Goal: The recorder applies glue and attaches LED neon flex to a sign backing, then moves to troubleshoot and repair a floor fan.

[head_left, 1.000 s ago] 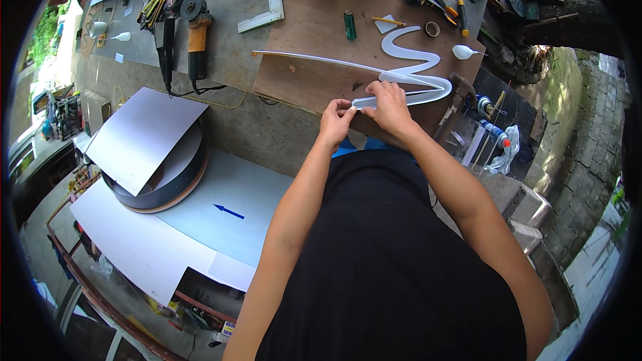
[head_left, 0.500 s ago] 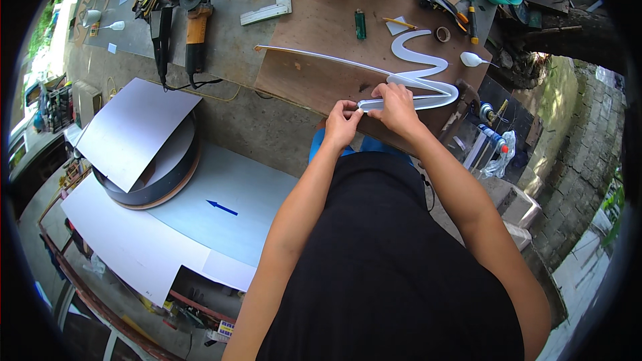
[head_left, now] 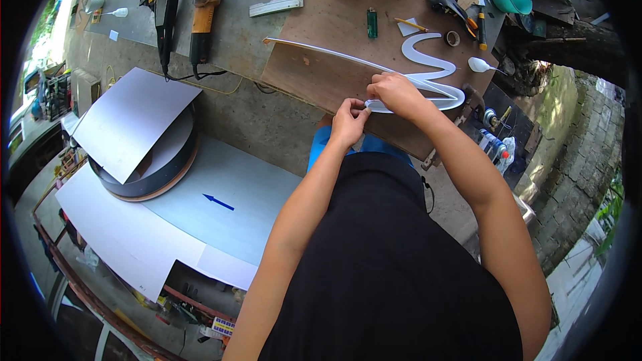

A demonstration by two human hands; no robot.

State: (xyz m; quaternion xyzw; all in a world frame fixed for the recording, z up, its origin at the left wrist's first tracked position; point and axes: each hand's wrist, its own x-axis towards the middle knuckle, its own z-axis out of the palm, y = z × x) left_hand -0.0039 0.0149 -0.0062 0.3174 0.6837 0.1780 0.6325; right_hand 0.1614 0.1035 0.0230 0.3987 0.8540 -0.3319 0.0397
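Barely shifted since a second ago: both hands at the same spot at upper centre. Left hand (head_left: 349, 122) pinched shut on the near end of a white strip (head_left: 321, 49); right hand (head_left: 394, 91) closed over it just beside. Thin, pale, standing on edge, running up-left as a long straight tail and bent rightward around a flat white wavy shape (head_left: 428, 67). All on a brown board (head_left: 334, 33). Green lighter (head_left: 372, 23) farther up.
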